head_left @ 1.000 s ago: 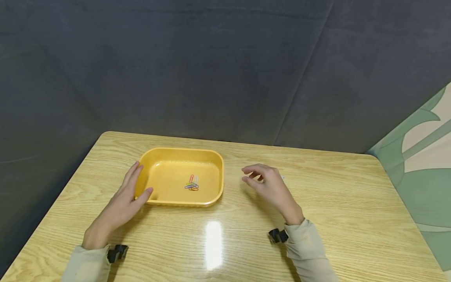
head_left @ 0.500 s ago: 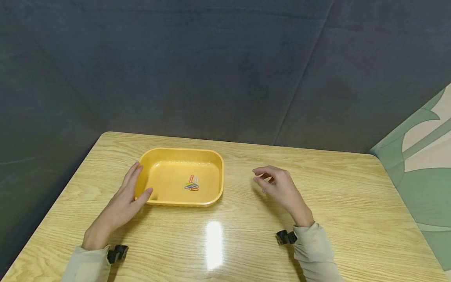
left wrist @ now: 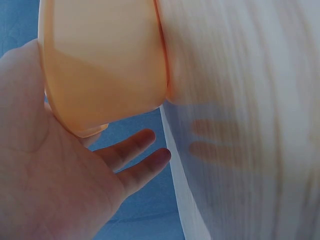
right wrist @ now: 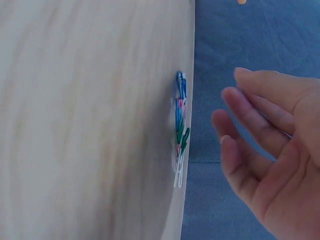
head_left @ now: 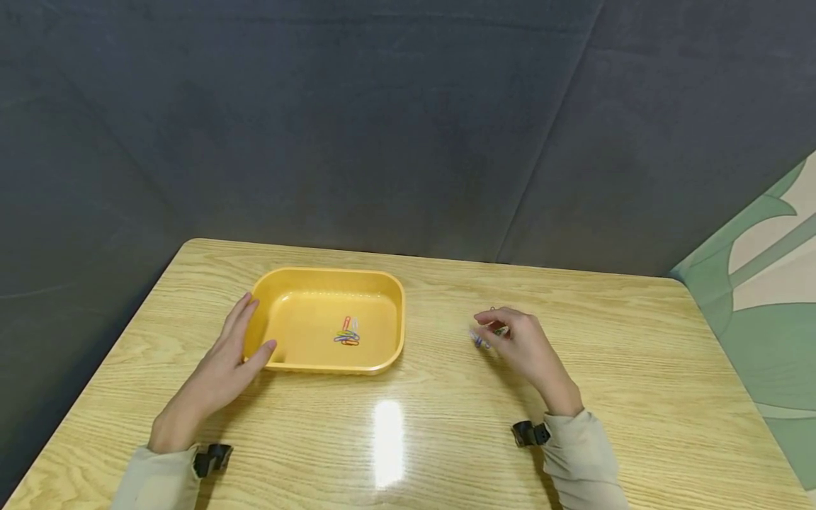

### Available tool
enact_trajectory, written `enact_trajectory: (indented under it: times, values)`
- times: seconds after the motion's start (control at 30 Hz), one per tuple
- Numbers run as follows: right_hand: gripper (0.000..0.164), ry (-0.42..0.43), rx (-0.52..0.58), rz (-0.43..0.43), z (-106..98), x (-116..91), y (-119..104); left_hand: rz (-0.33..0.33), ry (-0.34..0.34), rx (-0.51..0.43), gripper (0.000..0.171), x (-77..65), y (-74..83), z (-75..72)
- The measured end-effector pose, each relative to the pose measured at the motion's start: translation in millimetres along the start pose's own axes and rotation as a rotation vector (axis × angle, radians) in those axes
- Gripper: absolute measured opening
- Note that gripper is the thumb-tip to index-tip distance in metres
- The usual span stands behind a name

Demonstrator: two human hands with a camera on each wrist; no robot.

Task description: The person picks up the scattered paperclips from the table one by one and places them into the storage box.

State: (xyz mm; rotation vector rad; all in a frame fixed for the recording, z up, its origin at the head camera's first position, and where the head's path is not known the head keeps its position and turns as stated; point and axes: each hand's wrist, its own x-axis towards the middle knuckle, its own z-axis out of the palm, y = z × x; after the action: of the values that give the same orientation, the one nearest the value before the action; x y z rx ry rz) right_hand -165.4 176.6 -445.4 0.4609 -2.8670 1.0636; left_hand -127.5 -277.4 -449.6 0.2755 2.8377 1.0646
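A yellow plastic tray (head_left: 341, 369) sits left of centre on the wooden table, with several coloured paper clips (head_left: 347, 336) lying in it. My left hand (head_left: 213, 372) rests at the tray's left end, fingers fairly straight along the side and thumb over the near rim; the left wrist view shows the tray's wall (left wrist: 105, 65) beside the palm. Right of the tray, my right hand (head_left: 525, 350) hovers over a loose pile of paper clips (right wrist: 180, 125), blue, green, pink and white. Its fingers are loosely bent with nothing between them. In the head view the hand covers much of the pile.
The light wood table (head_left: 446, 439) ends at a dark grey cloth partition (head_left: 382, 142) along the back. A green and beige patterned surface (head_left: 765, 340) lies beyond its right edge. Black camera mounts (head_left: 530, 433) sit on both wrists.
My right hand has moved away from the tray, to the right, over the pile of paper clips, part of which now shows at its fingertips. The left hand and tray have stayed put.
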Motion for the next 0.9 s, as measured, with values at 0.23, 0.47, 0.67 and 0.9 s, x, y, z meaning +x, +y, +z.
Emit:
enact_trajectory:
  times: [0.23,0.47,0.67,0.9]
  values:
    - [0.026,-0.089,0.008,0.059,-1.2,-2.6,3.2,-0.004,-0.003,0.005,0.08,-0.3,0.8,-0.5]
    - [0.027,-0.124,-0.006,0.059,-1.9,-2.2,3.8,0.003,-0.001,0.0,0.08,0.4,0.2,-0.1]
    - [0.025,-0.143,-0.033,0.04,-0.8,-1.5,6.1,0.004,-0.001,-0.002,0.08,0.8,0.1,0.4]
    - [0.023,-0.182,-0.026,0.044,-0.5,-0.7,6.6,-0.002,-0.002,0.006,0.08,0.4,-0.2,-0.3]
